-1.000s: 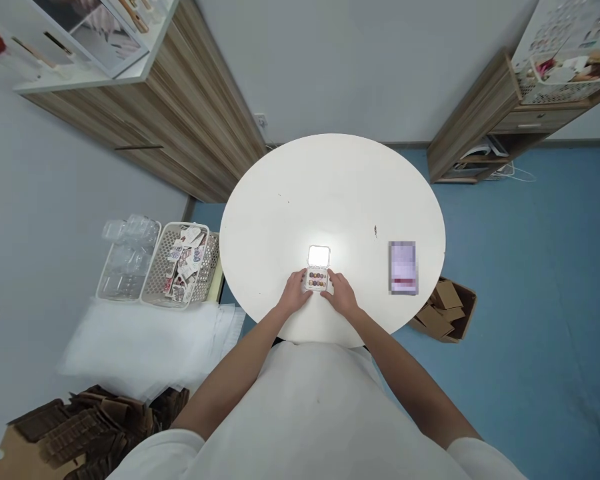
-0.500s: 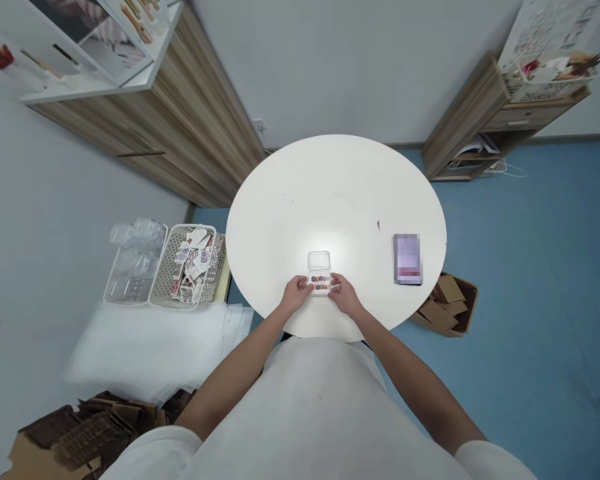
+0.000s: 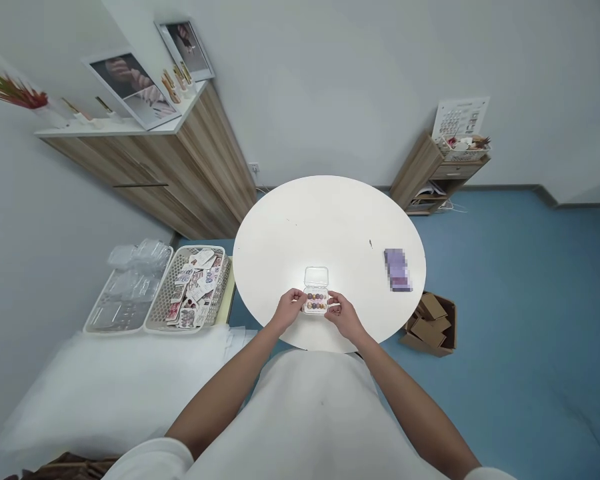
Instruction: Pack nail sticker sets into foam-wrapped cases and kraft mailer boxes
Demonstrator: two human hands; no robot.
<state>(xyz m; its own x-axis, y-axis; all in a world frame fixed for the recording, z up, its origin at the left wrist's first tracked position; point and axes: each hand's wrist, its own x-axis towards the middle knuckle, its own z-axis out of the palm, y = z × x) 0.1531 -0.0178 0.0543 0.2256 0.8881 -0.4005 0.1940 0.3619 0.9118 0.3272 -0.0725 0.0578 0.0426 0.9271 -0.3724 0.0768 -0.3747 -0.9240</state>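
A small clear plastic case [image 3: 315,307] stands near the front edge of the white oval table [image 3: 330,220], its hinged lid [image 3: 317,277] tipped back on the far side. Two rows of small rounded pieces [image 3: 317,297] in purple, gold and pink lie inside it; they look like press-on nails, though they are too small to be sure. My left hand [image 3: 289,308] grips the case's left side, fingers closed at its edge. At the opposite side, my right hand [image 3: 344,316] holds the right edge between thumb and curled fingers.
A blurred purple packet [image 3: 398,270] lies at the table's right. On the floor beyond is a carton [image 3: 450,327] of cardboard pieces. To my left are a basket [image 3: 155,310] of printed cards, a bin [image 3: 93,320] of clear packaging and white sheets [image 3: 130,373]. A wooden cabinet [image 3: 200,173] stands behind.
The camera view has tilted up, so the table sits lower in the picture. Both hands keep their grip on the open case; my left thumb has drawn back from its contents to the edge.
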